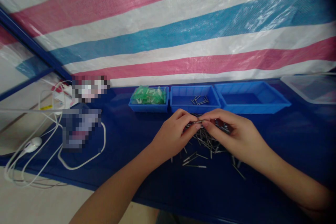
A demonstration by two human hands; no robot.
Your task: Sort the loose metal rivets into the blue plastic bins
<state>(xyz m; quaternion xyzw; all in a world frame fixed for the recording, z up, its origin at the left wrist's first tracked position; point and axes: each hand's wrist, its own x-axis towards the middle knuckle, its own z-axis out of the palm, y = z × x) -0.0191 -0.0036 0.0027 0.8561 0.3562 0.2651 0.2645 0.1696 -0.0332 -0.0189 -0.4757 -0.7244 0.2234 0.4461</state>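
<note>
My left hand [176, 133] and my right hand [233, 131] meet over a pile of metal blind rivets [206, 139]. Between the fingertips of both hands lies one thin blind rivet [201, 121], pinched at either side and held roughly level. Fingers partly hide it. Under and behind my hands the pile spreads on the dark blue table, its back part covered by my fingers. A few loose rivets [194, 166] lie in front of the pile. Just beyond my hands, the middle blue bin [181, 94] contains several rivets [200, 100].
At the left, a blue bin [148, 108] holds green plastic packets [149, 95]. A wider blue bin [252, 106] stands to the right, near a clear plastic lid or tray [309, 89]. White cables [103, 136] and blurred-out items crowd the table's left end. Striped sheeting [168, 38] hangs behind.
</note>
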